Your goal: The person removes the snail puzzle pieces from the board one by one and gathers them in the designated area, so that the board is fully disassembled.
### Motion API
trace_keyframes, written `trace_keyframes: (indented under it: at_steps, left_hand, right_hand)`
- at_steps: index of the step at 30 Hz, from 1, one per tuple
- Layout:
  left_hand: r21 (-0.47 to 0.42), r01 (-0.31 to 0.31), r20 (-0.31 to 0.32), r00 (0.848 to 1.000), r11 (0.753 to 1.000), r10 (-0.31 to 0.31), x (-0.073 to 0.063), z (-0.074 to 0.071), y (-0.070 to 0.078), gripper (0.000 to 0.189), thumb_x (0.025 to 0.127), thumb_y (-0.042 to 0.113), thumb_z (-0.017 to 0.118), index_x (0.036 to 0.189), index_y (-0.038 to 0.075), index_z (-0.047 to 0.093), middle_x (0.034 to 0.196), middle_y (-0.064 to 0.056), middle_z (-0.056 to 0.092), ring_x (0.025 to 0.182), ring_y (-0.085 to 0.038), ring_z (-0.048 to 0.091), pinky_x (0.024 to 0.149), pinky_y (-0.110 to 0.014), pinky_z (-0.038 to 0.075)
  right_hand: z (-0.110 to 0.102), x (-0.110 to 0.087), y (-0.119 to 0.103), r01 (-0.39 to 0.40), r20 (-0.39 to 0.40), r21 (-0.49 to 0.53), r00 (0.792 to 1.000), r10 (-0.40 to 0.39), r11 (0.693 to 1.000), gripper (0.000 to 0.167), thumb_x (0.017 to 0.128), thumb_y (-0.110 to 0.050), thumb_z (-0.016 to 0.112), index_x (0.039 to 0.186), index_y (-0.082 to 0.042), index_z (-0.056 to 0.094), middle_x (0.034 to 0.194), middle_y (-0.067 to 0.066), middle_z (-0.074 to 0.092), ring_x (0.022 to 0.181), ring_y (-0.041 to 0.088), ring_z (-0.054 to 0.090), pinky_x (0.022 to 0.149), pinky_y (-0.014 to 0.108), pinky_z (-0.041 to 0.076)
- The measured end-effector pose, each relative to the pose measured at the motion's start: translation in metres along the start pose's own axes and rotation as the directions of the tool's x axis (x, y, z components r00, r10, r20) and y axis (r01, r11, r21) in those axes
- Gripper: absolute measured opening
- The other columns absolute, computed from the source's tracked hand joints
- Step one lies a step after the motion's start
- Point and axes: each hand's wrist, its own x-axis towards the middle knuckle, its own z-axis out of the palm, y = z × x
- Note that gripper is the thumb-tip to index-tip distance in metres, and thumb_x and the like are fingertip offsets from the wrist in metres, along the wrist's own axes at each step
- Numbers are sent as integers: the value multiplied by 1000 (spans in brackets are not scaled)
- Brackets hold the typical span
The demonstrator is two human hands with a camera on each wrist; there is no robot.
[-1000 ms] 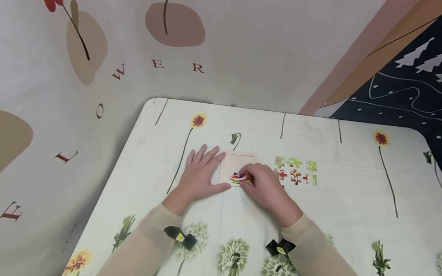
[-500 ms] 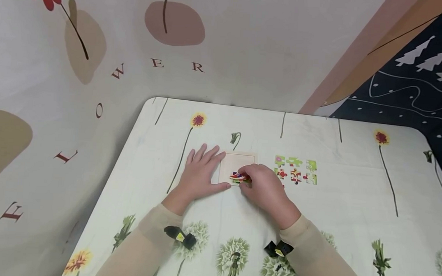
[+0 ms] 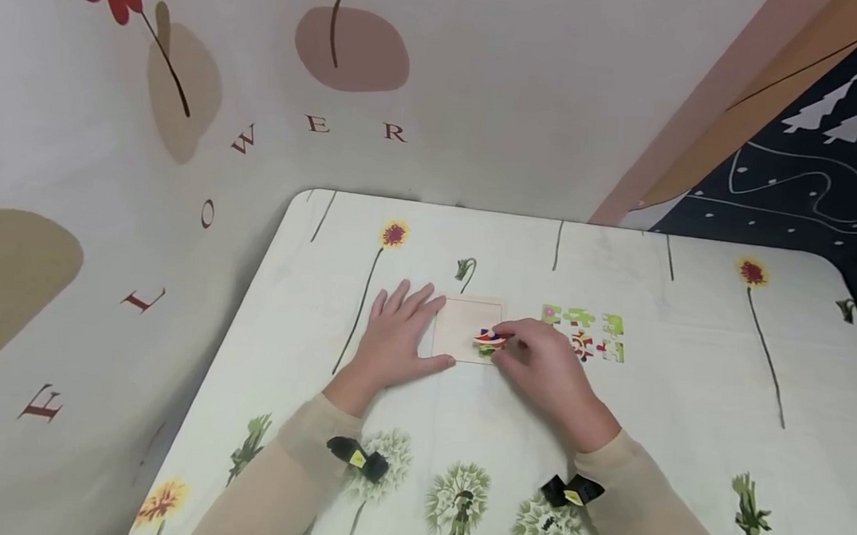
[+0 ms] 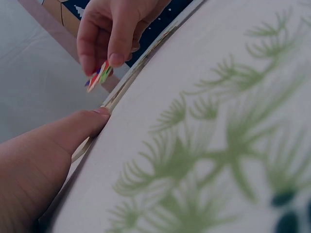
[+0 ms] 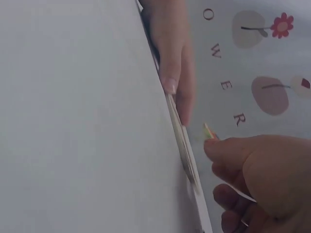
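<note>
My right hand [image 3: 549, 372] pinches a small colourful jigsaw puzzle piece [image 3: 487, 341], red, white, blue and green, between thumb and fingers. It is over the lower right part of a thin pale square puzzle board [image 3: 460, 321]. In the left wrist view the piece [image 4: 98, 78] hangs tilted above the board's edge. Only a tip of the piece [image 5: 209, 132] shows past the thumb in the right wrist view. My left hand [image 3: 399, 338] rests with spread fingers at the board's left side, thumb at the lower edge and index finger near the upper left corner.
Several loose green and red puzzle pieces [image 3: 613, 325] lie in rows right of the board, partly hidden by the right hand. A flower-printed cloth covers the table [image 3: 689, 375]. Printed fabric [image 3: 493, 103] hangs behind it. Dark straps with small devices sit on both sleeves.
My right hand has moved right with the puzzle piece, from the board's lower middle to its right side. The left hand stays on the board. The head view has shifted slightly.
</note>
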Motion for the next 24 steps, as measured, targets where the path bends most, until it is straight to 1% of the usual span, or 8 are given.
trace_keyframes:
  at_steps: [3,7,10,13,16,19,21,24]
  left_hand:
    - [9,0,1,1000,1000,0,1,0,1,101,89,80,63,167,22,39,176,-4,27,163,-38,8,126,-65,4]
    - [-1,-8,-4,1000,1000,8,1,0,1,101,88,79,64,167,21,39,176,-5,27,163,-39,9,126,-67,4]
    - [-7,-17,-9,1000,1000,17,1,1,0,101,89,79,64,167,20,39,176,-6,27,163,-40,8,125,-67,4]
    - [1,-20,-16,1000,1000,20,0,2,-1,102,88,80,63,167,21,38,176,-6,26,163,-40,8,126,-66,4]
    - [-1,-15,-16,1000,1000,15,-1,3,-2,102,88,80,63,168,21,38,176,-5,26,163,-39,8,126,-66,3]
    - [-9,-14,-12,1000,1000,14,-1,4,-2,102,89,80,62,168,21,37,176,-5,25,163,-39,6,126,-65,2]
    - [-9,-17,-12,1000,1000,17,0,4,-2,102,89,80,62,168,22,37,176,-4,25,163,-39,6,126,-65,2]
    - [-7,-21,-20,1000,1000,21,0,4,-1,102,89,80,62,168,21,37,176,-5,26,163,-39,7,126,-66,3]
  right_hand:
    - [-10,-9,11,30,-33,2,999,-30,1000,33,87,-7,88,119,-11,79,113,2,76,89,18,66,78,41,56]
    - [-21,-23,27,79,-76,-1,994,-79,997,33,86,-1,88,117,-9,79,103,0,73,81,17,62,70,37,53]
    - [-28,-33,40,97,-118,-27,988,-99,995,36,83,2,90,116,-8,79,101,-1,73,84,18,64,70,37,54]
    - [-35,-41,51,85,-139,-46,986,-91,995,39,83,1,91,118,-9,79,109,0,74,90,17,67,74,37,56]
    - [-42,-49,60,58,-134,-40,989,-63,998,40,84,-1,90,121,-11,79,114,0,74,94,16,67,77,30,55]
    - [-49,-57,67,51,-132,-43,990,-56,998,41,84,-2,90,121,-11,79,116,0,73,102,18,66,85,23,51]
    - [-54,-63,71,55,-140,-55,988,-63,997,42,82,-1,91,121,-11,79,115,2,74,107,22,65,89,24,49]
    - [-60,-71,76,52,-158,-83,985,-65,995,43,80,0,92,120,-11,79,114,4,74,111,27,63,92,30,46]
